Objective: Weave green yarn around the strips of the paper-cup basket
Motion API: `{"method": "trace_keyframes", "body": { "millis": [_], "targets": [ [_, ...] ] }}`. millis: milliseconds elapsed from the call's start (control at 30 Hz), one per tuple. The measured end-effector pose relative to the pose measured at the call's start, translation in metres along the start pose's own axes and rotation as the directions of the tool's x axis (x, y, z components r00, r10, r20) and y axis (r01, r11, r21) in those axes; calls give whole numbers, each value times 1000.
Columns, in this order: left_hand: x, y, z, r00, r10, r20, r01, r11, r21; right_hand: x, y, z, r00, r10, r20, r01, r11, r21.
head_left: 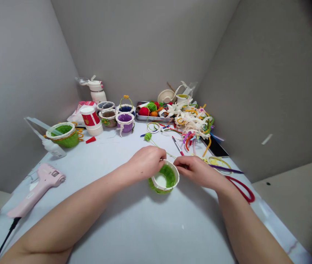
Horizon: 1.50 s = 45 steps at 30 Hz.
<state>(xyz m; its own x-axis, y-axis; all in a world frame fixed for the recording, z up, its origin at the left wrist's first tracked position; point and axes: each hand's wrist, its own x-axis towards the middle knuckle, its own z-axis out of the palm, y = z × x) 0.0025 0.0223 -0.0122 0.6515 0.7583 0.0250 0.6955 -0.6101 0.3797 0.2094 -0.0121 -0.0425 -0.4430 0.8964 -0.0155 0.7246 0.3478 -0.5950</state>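
In the middle of the table stands a small cup (168,176) with a white rim and green yarn covering, its opening tilted toward me. My left hand (150,161) is closed on the cup's far left rim, fingertips partly hidden. Just right of the rim, my right hand (193,168) is pinched closed at the end of a thin green yarn strand (167,151). That strand runs back to a small green yarn ball (148,136) beyond the cup.
A pink glue gun (36,189) lies at left, near a green basket (64,135) and a white glue bottle (54,147). Several small decorated baskets (125,122) stand behind. Rightward are a pen (177,145), yarn pieces (193,123), a phone (218,147) and red-handled scissors (244,189).
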Motion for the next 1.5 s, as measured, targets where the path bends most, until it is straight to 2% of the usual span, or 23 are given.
{"method": "trace_keyframes", "body": {
  "millis": [100, 167, 233, 367, 500, 700, 933, 1233, 1367, 1433, 1500],
  "targets": [
    [-6, -1, -11, 999, -42, 9, 41, 993, 113, 5, -2, 7, 997, -12, -78, 15, 999, 39],
    [-9, -4, -17, 997, -62, 35, 56, 990, 130, 8, -3, 12, 995, -30, -92, 35, 998, 52],
    [-8, -8, -17, 998, -41, 41, 38, 997, 73, 9, -2, 15, 995, -48, -91, 54, 997, 58],
    [1, -15, -7, 997, 71, 35, -63, 979, -193, 9, 0, 17, 995, -49, -83, 53, 998, 46],
    [12, -22, 7, 998, 27, 51, -7, 935, -354, 10, 2, 16, 997, -42, -61, 44, 999, 25],
    [13, -24, 11, 1000, 0, 27, 9, 933, -359, 2, 1, 3, 999, -5, -33, 6, 1000, 28],
    [12, -19, 12, 1000, -6, 7, 8, 944, -331, -2, -20, -11, 997, 21, -73, -15, 997, 79],
    [13, -19, 11, 1000, -27, -1, 26, 957, -290, 13, -42, -19, 993, 43, -107, -55, 992, -112],
    [13, -18, 13, 1000, -23, -12, 19, 961, -277, 16, -52, -19, 994, 50, -97, -73, 965, -251],
    [13, -18, 14, 1000, -16, -23, 10, 965, -262, 18, -57, -18, 996, 35, -85, -61, 940, -336],
    [13, -17, 14, 999, -13, -31, 5, 970, -244, 19, -61, -16, 998, -24, -54, 1, 916, -402]
  ]
}}
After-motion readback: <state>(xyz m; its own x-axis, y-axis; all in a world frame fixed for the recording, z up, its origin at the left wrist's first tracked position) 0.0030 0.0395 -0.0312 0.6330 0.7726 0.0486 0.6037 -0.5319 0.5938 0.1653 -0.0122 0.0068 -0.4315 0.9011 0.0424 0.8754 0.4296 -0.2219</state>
